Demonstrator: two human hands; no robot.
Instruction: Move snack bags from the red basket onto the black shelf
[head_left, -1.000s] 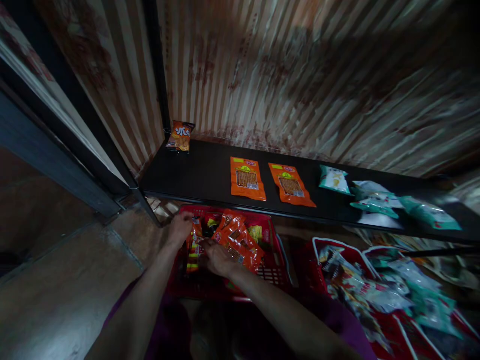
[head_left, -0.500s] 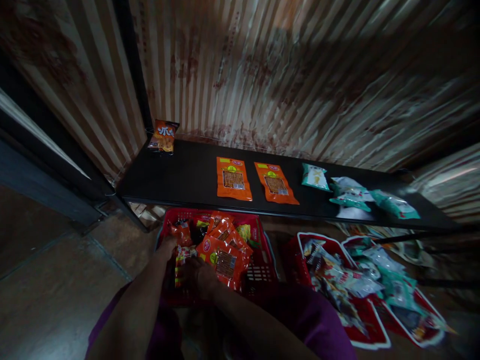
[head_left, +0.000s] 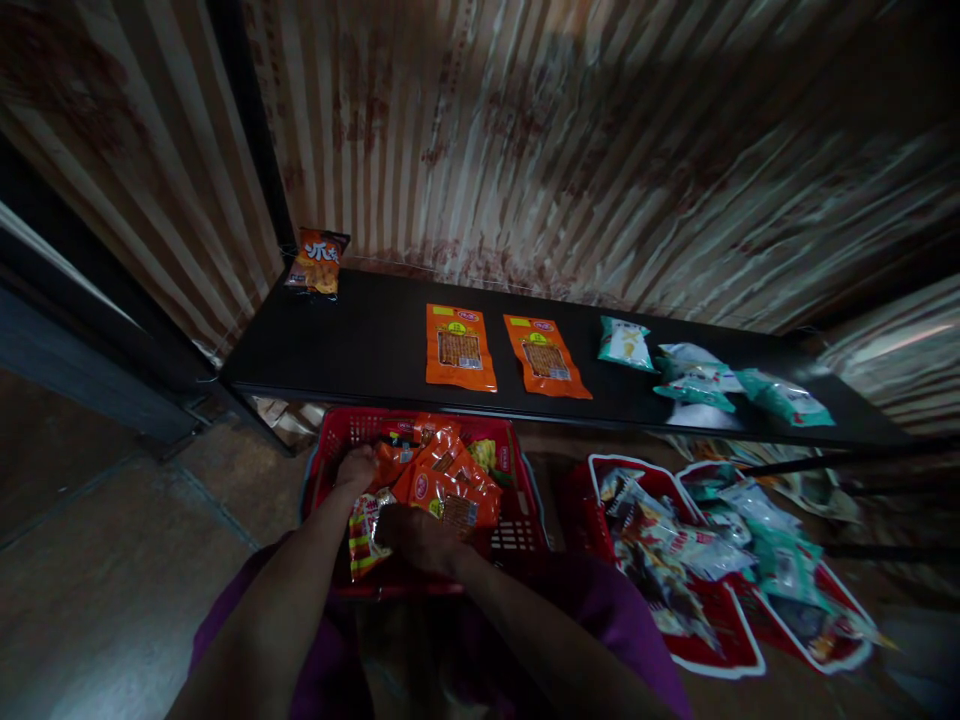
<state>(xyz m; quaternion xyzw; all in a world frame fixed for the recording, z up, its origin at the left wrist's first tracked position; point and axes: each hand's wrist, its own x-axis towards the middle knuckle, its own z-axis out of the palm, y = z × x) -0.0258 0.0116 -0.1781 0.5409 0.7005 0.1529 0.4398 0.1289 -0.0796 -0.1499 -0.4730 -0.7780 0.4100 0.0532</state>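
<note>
Both hands reach into a red basket point(head_left: 529, 500) of snack packets in front of my knees. My left hand point(head_left: 358, 468) touches an orange packet point(head_left: 394, 460) at the basket's left side; its fingertips are hard to make out. Lower down, my right hand point(head_left: 420, 538) lies over the orange packets, its dark fingers beside a yellow-and-red packet point(head_left: 365, 535). Its grip cannot be made out. Several orange packets point(head_left: 459, 500) overlap in the middle of the basket.
On the black shelf point(head_left: 360, 345) lie two flat orange packets point(head_left: 457, 348) point(head_left: 546, 357), several green-and-white bags point(head_left: 626, 343) and, at the left end, an orange snack bag point(head_left: 319, 262). Two red baskets with white rims point(head_left: 592, 480) point(head_left: 847, 665) hold more bags at the right.
My left hand has shifted slightly up and right within the basket, and an orange packet near it has moved right. My right hand has moved a little right. The view has shifted slightly.
</note>
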